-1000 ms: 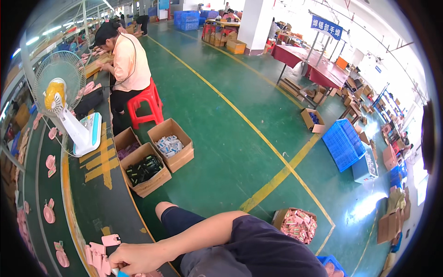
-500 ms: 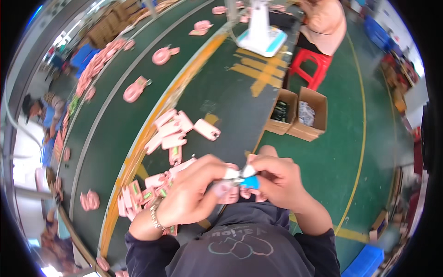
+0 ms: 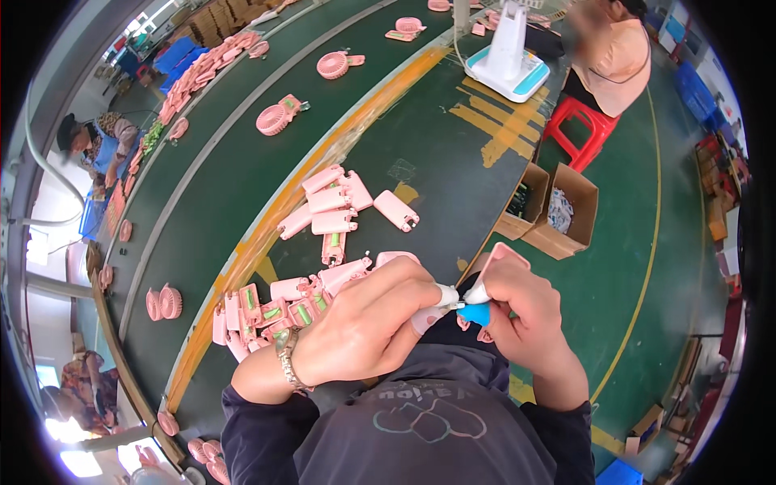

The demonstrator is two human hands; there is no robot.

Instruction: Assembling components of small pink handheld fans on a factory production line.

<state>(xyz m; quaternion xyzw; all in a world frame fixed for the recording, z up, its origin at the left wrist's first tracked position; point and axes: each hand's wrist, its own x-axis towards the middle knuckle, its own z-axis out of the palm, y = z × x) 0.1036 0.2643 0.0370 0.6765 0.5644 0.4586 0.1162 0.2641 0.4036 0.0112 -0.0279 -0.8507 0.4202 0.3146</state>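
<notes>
My left hand (image 3: 380,323) is closed in a pinch, white covers on its fingertips. My right hand (image 3: 525,315) wears a blue cover on the thumb and a white one on a finger. It is closed around a pink plastic casing (image 3: 507,254), whose rounded end sticks out above the fingers. Both hands' fingertips meet at a small whitish piece (image 3: 457,305), too small to name. Behind my left hand shows a pink rounded part (image 3: 398,256); whether that hand touches it I cannot tell. Pink casings (image 3: 331,212), some with green pieces inside, lie in a heap beyond and left.
Pink handheld fans (image 3: 275,120) lie on the green conveyor belt (image 3: 202,218) at the left. A white device with a tray base (image 3: 505,77) stands on the far table. Cardboard boxes (image 3: 558,218) and a red stool (image 3: 578,137) with a seated person are at the right.
The whole view has shifted, with the table things now farther right. My hands still meet at the fingertips, and the pink casing now stands up plainly from my right hand.
</notes>
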